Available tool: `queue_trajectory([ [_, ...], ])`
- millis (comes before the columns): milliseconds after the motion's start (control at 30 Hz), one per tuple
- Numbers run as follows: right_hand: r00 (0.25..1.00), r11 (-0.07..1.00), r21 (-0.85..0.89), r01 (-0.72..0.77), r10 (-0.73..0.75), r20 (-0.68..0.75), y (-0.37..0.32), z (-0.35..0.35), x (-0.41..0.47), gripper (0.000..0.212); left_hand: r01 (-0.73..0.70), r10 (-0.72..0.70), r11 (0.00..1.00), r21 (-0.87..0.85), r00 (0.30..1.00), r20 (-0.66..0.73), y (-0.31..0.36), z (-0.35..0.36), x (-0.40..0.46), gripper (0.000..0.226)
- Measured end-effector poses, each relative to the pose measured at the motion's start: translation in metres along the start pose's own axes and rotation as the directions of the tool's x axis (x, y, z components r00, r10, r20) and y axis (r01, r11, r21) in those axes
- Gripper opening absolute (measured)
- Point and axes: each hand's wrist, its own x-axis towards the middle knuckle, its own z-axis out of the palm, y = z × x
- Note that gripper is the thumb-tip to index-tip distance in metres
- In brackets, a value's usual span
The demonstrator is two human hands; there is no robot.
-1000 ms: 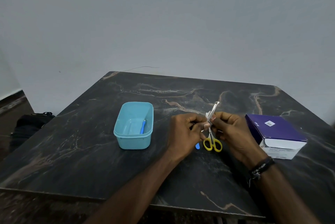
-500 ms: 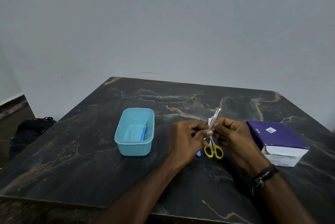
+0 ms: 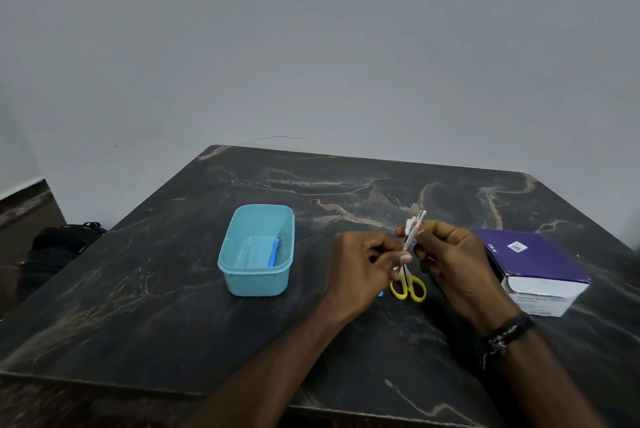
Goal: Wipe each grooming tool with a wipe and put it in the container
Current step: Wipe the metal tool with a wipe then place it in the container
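The scissors hang upright between the two hands above the table, yellow handle loops downward and blades up, which leaves the metal free for cleaning; the white wipe is folded around the upper blades, its edge poking out above the knuckles. The left hand has its fingers curled closed, thumb and forefinger pinching the tool at about the pivot, seemingly to steady it; the right hand is closed too, pinching the wipe against the blades so that it can be drawn along them. Whether the blades themselves are parted or shut I cannot tell, since the wipe and fingers cover them.

A small blue thing peeps out on the table just below the left hand; too little shows to name it. The turquoise container stands well apart to the left, open side up, within reach for the drop; a blue tool already lies inside along its right wall, so by my judgement one item is done and the scissors are in mid-wipe. The purple box sits near the right wrist, likely the source of wipes, kept close on that account.
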Motion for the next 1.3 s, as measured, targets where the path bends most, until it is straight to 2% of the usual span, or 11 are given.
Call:
queue_trajectory([
  [100, 0.995, 0.999, -0.032, -0.035, 0.038, 0.097, 0.0026, 0.002, -0.0022, 0.018, -0.017, 0.016, 1.0, -0.015, 0.997, -0.075, -0.0022, -0.0028, 0.0016, 0.004],
  [167, 0.998, 0.999, -0.023, -0.032, 0.034, 0.054, 0.0036, 0.0022, -0.001, 0.016, -0.02, 0.019, 1.0, -0.007, 0.994, -0.105, -0.0022, -0.0021, 0.0015, 0.004],
  [300, 0.991, 0.995, 0.098, 0.013, 0.0, -0.131, 0.0003, 0.0005, 0.0018, 0.007, -0.021, 0.024, 0.999, 0.03, 0.992, -0.122, -0.0026, -0.0009, 0.0023, 0.002],
  [367, 0.993, 0.988, 0.148, 0.032, -0.014, -0.12, -0.0016, -0.0001, 0.0005, 0.015, -0.016, 0.022, 0.999, 0.046, 0.992, -0.127, -0.0031, -0.0012, 0.0024, 0.002],
  [467, 0.996, 0.988, 0.146, 0.049, -0.038, -0.076, -0.0033, 0.0019, -0.0024, 0.013, -0.013, 0.02, 0.998, 0.055, 0.992, -0.124, -0.0029, -0.0007, 0.0012, 0.004],
  [600, 0.996, 0.988, 0.133, 0.078, -0.072, -0.05, 0.0004, 0.0019, 0.0003, 0.053, -0.043, 0.05, 0.997, 0.068, 0.992, -0.112, -0.0023, -0.0001, -0.0001, 0.007],
  [667, 0.996, 0.988, 0.138, 0.073, -0.067, -0.053, 0.0015, 0.0006, 0.0014, 0.06, -0.044, 0.05, 0.997, 0.06, 0.993, -0.111, -0.0019, 0.0002, -0.0002, 0.007],
  [767, 0.996, 0.984, 0.165, 0.07, -0.061, -0.063, 0.0, 0.0003, 0.0008, 0.055, -0.017, 0.019, 1.0, 0.02, 0.995, -0.102, 0.0007, 0.0006, -0.0006, 0.008],
  [933, 0.992, 0.98, 0.197, 0.019, 0.007, -0.129, -0.0027, 0.0007, -0.0004, 0.018, 0.06, -0.07, 0.994, -0.091, 0.992, -0.109, 0.0044, -0.0005, 0.0005, 0.018],
  [1133, 0.989, 0.985, 0.171, 0.009, 0.017, -0.147, -0.0029, 0.0032, -0.001, 0.022, 0.053, -0.064, 0.993, -0.106, 0.992, -0.109, 0.0062, -0.0001, 0.0001, 0.021],
  [1300, 0.993, 0.986, 0.164, 0.01, 0.009, -0.114, -0.005, 0.004, -0.0027, 0.026, 0.037, -0.041, 0.998, -0.045, 0.994, -0.101, 0.0025, 0.0001, 0.0005, 0.02],
])
